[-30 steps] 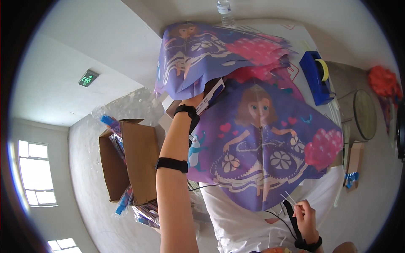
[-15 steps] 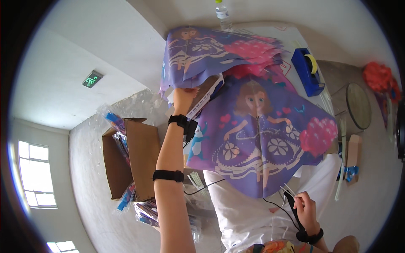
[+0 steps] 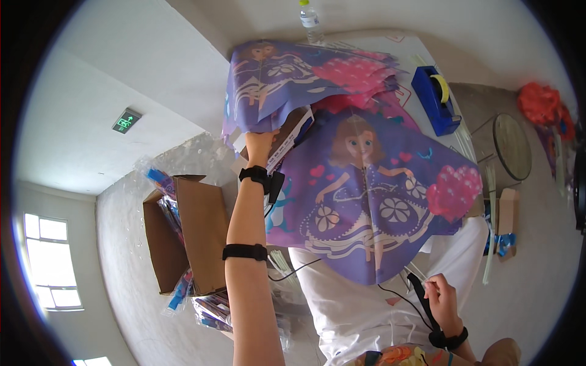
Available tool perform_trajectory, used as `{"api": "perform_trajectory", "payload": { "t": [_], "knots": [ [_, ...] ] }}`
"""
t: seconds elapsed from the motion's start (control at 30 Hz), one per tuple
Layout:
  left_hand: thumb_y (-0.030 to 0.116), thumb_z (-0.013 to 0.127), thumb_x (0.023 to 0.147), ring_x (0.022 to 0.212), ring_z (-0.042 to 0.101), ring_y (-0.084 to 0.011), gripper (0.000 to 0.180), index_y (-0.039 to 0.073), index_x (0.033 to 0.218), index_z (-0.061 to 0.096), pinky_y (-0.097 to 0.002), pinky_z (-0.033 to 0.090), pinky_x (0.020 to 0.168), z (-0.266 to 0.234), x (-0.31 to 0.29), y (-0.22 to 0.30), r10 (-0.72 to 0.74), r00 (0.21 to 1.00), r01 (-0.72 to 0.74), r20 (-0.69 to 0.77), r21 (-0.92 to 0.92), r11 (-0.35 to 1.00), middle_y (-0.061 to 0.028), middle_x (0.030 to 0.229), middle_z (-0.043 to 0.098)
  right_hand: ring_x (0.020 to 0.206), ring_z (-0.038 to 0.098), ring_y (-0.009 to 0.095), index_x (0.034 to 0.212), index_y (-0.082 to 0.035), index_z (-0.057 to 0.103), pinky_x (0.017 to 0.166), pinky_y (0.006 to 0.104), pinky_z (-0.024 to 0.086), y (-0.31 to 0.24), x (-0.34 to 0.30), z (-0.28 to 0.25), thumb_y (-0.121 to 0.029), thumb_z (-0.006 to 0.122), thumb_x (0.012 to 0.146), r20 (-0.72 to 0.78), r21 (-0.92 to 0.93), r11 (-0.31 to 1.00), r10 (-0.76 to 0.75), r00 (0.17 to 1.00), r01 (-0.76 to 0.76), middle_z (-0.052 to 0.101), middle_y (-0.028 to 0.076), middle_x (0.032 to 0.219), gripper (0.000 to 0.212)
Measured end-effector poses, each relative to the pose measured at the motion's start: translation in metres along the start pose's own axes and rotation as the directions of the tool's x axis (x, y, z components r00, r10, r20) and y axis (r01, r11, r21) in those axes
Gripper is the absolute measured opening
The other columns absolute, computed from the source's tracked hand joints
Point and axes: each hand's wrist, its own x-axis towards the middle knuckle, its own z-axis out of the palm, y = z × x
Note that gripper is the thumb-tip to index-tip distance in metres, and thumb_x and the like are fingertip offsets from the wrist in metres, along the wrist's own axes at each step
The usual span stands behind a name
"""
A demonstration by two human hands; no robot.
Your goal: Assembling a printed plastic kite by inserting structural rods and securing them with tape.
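Observation:
A purple kite sheet (image 3: pixel 342 183), printed with a girl in a gown and pink hearts, lies spread over the table's near side and hangs toward my lap. Beyond it, more printed sheets (image 3: pixel 274 73) are piled in a loose stack. My left hand (image 3: pixel 259 146) reaches to an open cardboard box (image 3: pixel 293 139) just under the stack's near edge; its fingers are mostly hidden there. Low on the right, my right hand (image 3: pixel 442 300) is closed in a pinch around thin white rods (image 3: pixel 416 269), whose ends point toward the sheet's lower corner.
A blue tape dispenser (image 3: pixel 436 100) with yellow tape and a water bottle (image 3: pixel 311 23) stand on the white table (image 3: pixel 410 55). On the left is a large open carton (image 3: pixel 198 235) with packaged goods. A round stool (image 3: pixel 511 146) and a small carton (image 3: pixel 508 213) are at right.
The view has shifted slightly, moving the table and sheets a little left in the picture. My left hand stays at the box, and my right hand keeps its pinch.

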Motion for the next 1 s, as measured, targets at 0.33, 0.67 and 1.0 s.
{"api": "perform_trajectory", "payload": {
  "t": [0.33, 0.67, 1.0],
  "knots": [
    [0.01, 0.076, 0.074, 0.057, 0.054, -0.0072, 0.045, 0.012, 0.117, 0.06, -0.022, 0.038, 0.046, 0.005, 0.01, -0.018, 0.182, 0.983, -0.184, -0.031, -0.238, 0.954, 0.0017, 0.073, 0.065, 0.053, 0.06, 0.02, 0.091, -0.003, 0.052, 0.049, 0.0294, 0.044, 0.001, 0.002, 0.001, -0.009, 0.053, 0.095, 0.008, -0.004, 1.0, 0.009, 1.0, -0.009, 0.058, 0.009, 0.062, 0.008],
    [0.012, 0.079, 0.074, 0.066, 0.061, -0.0103, 0.022, -0.001, 0.089, 0.071, -0.0258, 0.045, 0.056, -0.014, 0.031, -0.052, 0.174, 0.983, -0.162, -0.061, 0.164, 0.973, -0.0057, 0.081, 0.07, 0.054, 0.06, 0.02, 0.091, -0.002, 0.053, 0.051, 0.0294, 0.045, -0.002, -0.004, -0.001, -0.009, 0.054, 0.095, 0.008, -0.004, 1.0, 0.005, 1.0, -0.005, 0.058, 0.01, 0.062, 0.008],
    [0.007, 0.07, 0.079, 0.086, 0.067, -0.0194, 0.036, -0.009, 0.111, 0.062, -0.0295, 0.051, 0.08, 0.015, -0.001, -0.016, 0.207, 0.969, -0.232, -0.135, -0.203, 0.951, -0.0111, 0.093, 0.07, 0.054, 0.061, 0.021, 0.092, -0.002, 0.053, 0.051, 0.0294, 0.046, 0.001, -0.006, -0.002, -0.008, 0.054, 0.094, -0.015, -0.036, 0.999, 0.004, 1.0, -0.005, 0.059, 0.01, 0.063, 0.007]
  ]
}}
